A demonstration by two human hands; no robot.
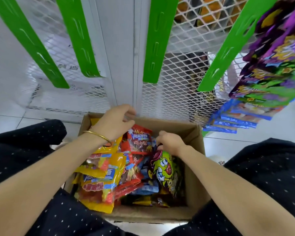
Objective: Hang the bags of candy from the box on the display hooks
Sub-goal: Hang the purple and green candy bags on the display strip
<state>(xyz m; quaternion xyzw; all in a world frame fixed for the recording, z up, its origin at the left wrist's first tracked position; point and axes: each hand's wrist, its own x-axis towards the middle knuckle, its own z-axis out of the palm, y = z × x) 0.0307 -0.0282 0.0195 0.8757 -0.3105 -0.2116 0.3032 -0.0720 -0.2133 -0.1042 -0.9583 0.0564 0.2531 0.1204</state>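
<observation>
An open cardboard box [195, 169] sits on the floor between my knees, filled with several candy bags. Yellow bags [100, 176] lie at its left, red bags [138, 142] in the middle, and a purple bag with a green cartoon face [165, 169] at the right. My right hand [170, 143] pinches the top edge of the purple and green bag. My left hand [116, 123], with a gold bangle on the wrist, hovers over the far left of the box with fingers curled, holding nothing that I can see.
Green display strips [152, 41] hang over a white mesh rack [177, 99] straight ahead. At the right, purple and green bags [278, 53] and blue bags [242, 116] hang on display. My knees in dark dotted fabric [271, 167] flank the box on a white tiled floor.
</observation>
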